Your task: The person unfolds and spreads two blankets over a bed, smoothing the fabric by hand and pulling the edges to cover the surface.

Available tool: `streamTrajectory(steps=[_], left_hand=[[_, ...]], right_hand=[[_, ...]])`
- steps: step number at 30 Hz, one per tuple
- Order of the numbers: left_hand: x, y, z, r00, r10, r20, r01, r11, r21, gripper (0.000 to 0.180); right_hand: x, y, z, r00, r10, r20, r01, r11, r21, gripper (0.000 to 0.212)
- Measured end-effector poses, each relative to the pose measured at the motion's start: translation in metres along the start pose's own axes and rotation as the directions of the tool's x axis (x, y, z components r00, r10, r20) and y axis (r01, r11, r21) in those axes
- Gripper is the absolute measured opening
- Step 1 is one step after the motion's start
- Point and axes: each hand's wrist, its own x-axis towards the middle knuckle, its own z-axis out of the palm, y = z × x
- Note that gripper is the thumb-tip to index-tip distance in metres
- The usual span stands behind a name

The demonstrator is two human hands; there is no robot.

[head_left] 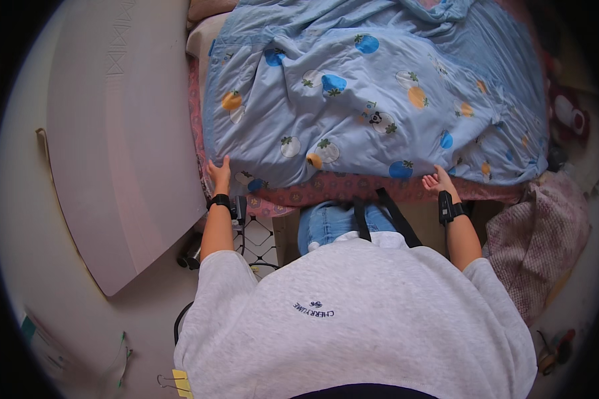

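Note:
A light blue quilt (273, 133) printed with blue, orange and white fruit and a small panda lies wrinkled over a bed in front of me. My left hand (219, 177) is at its near left corner, with thumb and fingers apart against the edge of the cloth. Near the front edge on the right, my right hand (438, 182) has its palm turned partly up and its fingers loosely bent and apart. Nothing shows in either hand. Below the quilt's hem runs a pink flowered sheet (353, 188). Dark devices are strapped to both wrists.
A large pale headboard-like panel (123, 153) stands close on the left. At the right, a checked brownish cloth (539, 233) hangs beside the bed, with a dark red plush toy (569, 116) farther back. A yellow binder clip (180, 383) is at the lower left by my shirt.

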Motion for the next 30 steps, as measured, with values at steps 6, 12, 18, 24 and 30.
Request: streamTrajectory(steps=[6, 12, 18, 24, 30], left_hand=[[0.019, -0.03, 0.002, 0.975, 0.115, 0.188, -0.112, 0.993, -0.028, 0.068], [0.056, -0.083, 0.003, 0.975, 0.145, 0.166, -0.14, 0.989, -0.039, 0.06], [0.094, -0.134, 0.005, 0.988, 0.083, 0.13, -0.089, 0.995, 0.041, 0.043], [0.041, -0.066, 0.002, 0.914, -0.072, 0.399, 0.101, 0.993, -0.052, 0.036], [0.037, -0.072, -0.024, 0.9, -0.176, 0.4, 0.207, 0.978, -0.035, 0.033]], right_hand=[[0.019, 0.013, 0.013, 0.872, 0.208, 0.443, -0.316, 0.931, 0.185, 0.04], [0.013, 0.047, 0.049, 0.98, -0.133, 0.149, 0.15, 0.983, -0.108, 0.037], [-0.028, 0.056, 0.071, 0.957, -0.183, 0.225, 0.242, 0.931, -0.272, 0.038], [-0.021, 0.065, 0.039, 0.982, -0.189, -0.019, 0.186, 0.978, -0.091, 0.032], [-0.003, 0.057, 0.055, 0.988, -0.126, -0.087, 0.144, 0.956, 0.254, 0.031]])
